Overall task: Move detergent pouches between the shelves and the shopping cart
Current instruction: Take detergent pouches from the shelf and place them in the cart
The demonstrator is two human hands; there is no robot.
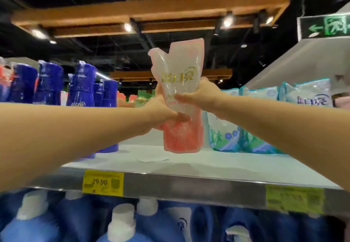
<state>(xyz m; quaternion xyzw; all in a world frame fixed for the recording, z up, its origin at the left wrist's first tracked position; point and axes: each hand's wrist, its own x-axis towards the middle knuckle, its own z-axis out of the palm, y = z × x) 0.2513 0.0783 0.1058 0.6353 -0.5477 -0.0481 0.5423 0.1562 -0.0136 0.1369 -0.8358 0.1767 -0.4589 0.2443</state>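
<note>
A pink and white detergent pouch [180,97] with gold lettering stands upright over the top shelf [189,166], its bottom edge just above or touching the shelf surface. My left hand [161,111] grips its middle from the left. My right hand [200,94] grips it from the right, slightly higher. Behind my left hand, more pink pouches [126,99] stand further back on the shelf. The shopping cart is out of view.
Dark blue pouches [83,86] stand on the shelf to the left. Teal and white pouches [246,128] stand to the right. Blue bottles with white caps [121,221] fill the shelf below. Yellow price tags [103,183] sit on the shelf's front rail.
</note>
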